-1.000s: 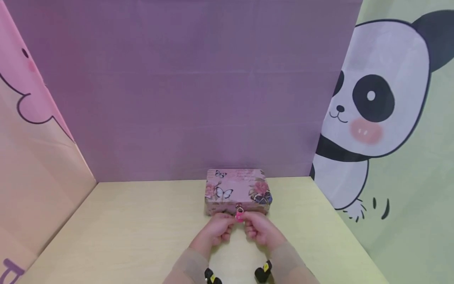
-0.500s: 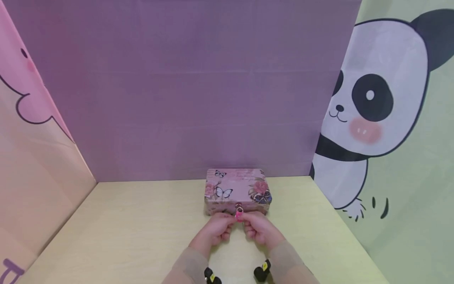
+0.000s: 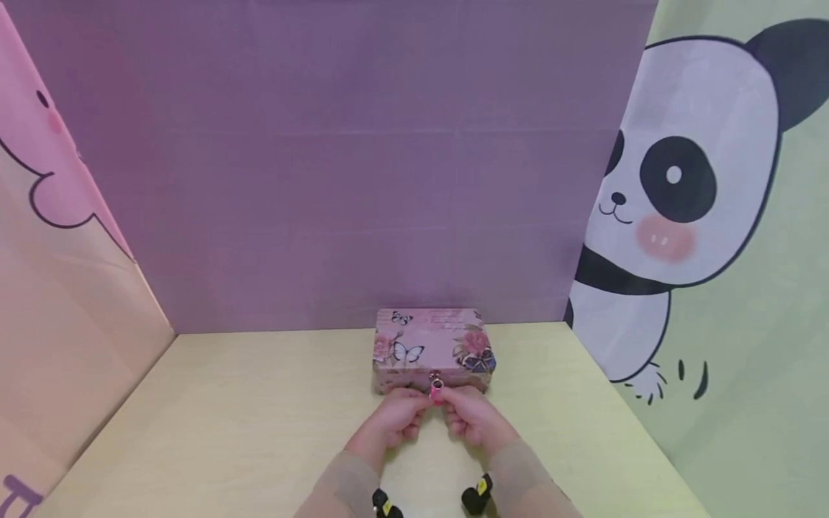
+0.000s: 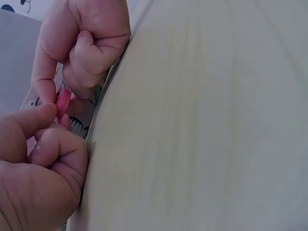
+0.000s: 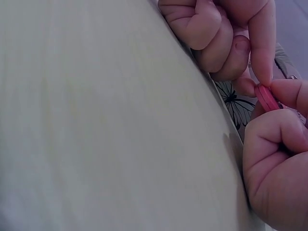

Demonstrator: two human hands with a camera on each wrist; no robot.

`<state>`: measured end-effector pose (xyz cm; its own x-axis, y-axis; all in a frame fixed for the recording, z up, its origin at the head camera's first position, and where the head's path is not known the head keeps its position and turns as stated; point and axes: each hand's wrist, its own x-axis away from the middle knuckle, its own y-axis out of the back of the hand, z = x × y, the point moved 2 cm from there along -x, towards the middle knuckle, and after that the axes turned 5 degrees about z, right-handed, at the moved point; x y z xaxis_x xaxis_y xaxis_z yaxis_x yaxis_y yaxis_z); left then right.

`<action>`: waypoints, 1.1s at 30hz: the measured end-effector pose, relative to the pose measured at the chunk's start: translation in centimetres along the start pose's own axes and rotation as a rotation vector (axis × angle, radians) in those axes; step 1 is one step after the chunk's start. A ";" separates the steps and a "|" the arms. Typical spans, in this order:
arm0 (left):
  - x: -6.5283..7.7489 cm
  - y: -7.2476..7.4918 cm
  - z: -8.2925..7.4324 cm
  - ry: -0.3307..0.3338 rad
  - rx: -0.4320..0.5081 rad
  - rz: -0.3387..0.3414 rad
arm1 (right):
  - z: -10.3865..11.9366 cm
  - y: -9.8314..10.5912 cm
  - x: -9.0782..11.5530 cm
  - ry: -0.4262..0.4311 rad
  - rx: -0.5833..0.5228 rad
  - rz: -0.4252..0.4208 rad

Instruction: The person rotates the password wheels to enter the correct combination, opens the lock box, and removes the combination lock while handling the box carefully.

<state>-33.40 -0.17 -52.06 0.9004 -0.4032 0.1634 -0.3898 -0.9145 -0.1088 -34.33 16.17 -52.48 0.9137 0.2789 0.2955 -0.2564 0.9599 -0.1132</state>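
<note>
purple backdrop (image 3: pixel 356 165): upright sheet behind the work, faint horizontal creases, fabric-like. panda-print curtain (image 3: pixel 680 345) stands along the right side; pink and peach panel (image 3: pixel 71 316) along the left. the three appear set to screen the work area.

tabletop (image 3: pixel 246 410): pale yellow, flat, fine wood-like grain running in streaks in both wrist views.

butterfly-print box (image 3: pixel 440 345): at the far edge of the tabletop, close to the backdrop, lid down, front toward the person. that facing presumably puts its front clasp within reach of both hands. rectangular, rounded corners, smooth with a slight sheen; probably tin. pink ground, white and blue butterflies, pink flowers.

left hand (image 3: pixel 401 417) and right hand (image 3: pixel 478 417): one each side, just in front of the box. each pinches the padlock between thumb and forefinger; other fingers curl under. two-sided hold likely steadies so small a piece.

pink padlock (image 3: pixel 437 395): at the middle of the box front, between the fingertips. glossy, probably plastic-coated; rounded edge with a seam, per wrist views. its shackle (image 3: pixel 437 385) is a shiny metal loop, upward, by the small metal clasp (image 3: pixel 435 374). cannot tell whether it is threaded through.
</note>
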 end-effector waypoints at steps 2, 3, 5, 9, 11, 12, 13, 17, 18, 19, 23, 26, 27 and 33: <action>-0.1 0.0 -0.1 -0.008 -0.028 -0.010 | 0.1 0.0 0.1 -0.003 -0.001 0.000; -0.1 0.0 -0.1 -0.012 -0.044 -0.015 | 0.1 0.0 0.1 -0.004 -0.004 0.003; 0.0 0.0 -0.1 -0.017 -0.067 -0.020 | 0.1 -0.1 0.1 -0.008 -0.008 0.005; 0.1 0.1 -0.3 -0.020 -0.093 -0.028 | 0.1 -0.1 0.2 -0.009 -0.022 0.016; 0.2 0.1 -0.3 -0.020 -0.102 -0.032 | 0.1 -0.1 0.2 -0.006 -0.019 0.022; 0.2 0.1 -0.3 -0.020 -0.108 -0.032 | 0.1 -0.1 0.2 -0.005 -0.018 0.023; 0.2 0.1 -0.4 -0.020 -0.111 -0.033 | 0.1 -0.1 0.2 -0.004 -0.016 0.026; 0.2 0.2 -0.6 -0.018 -0.110 -0.026 | 0.2 -0.2 0.3 0.001 -0.010 0.031; 0.2 0.2 -0.6 -0.016 -0.105 -0.024 | 0.2 -0.2 0.3 0.001 -0.009 0.032; 0.1 0.2 -0.7 -0.014 -0.098 -0.025 | 0.2 -0.2 0.3 0.002 -0.009 0.035; 0.0 0.1 -0.6 -0.004 -0.091 -0.042 | 0.5 -0.2 0.5 0.003 0.020 0.045; -0.1 0.1 -0.5 -0.008 -0.097 -0.062 | 0.7 0.2 0.7 0.001 0.069 0.041; -0.1 0.1 -0.5 -0.007 -0.096 -0.068 | 0.8 0.4 0.8 -0.002 0.083 0.037; 0.0 0.1 -0.7 0.002 -0.102 -0.067 | 1.4 1.9 1.0 -0.016 0.158 -0.009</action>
<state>-33.58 -0.33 -51.35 0.9247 -0.3413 0.1685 -0.3467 -0.9380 0.0026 -34.34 18.29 -51.03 0.9113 0.2698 0.3109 -0.2960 0.9544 0.0393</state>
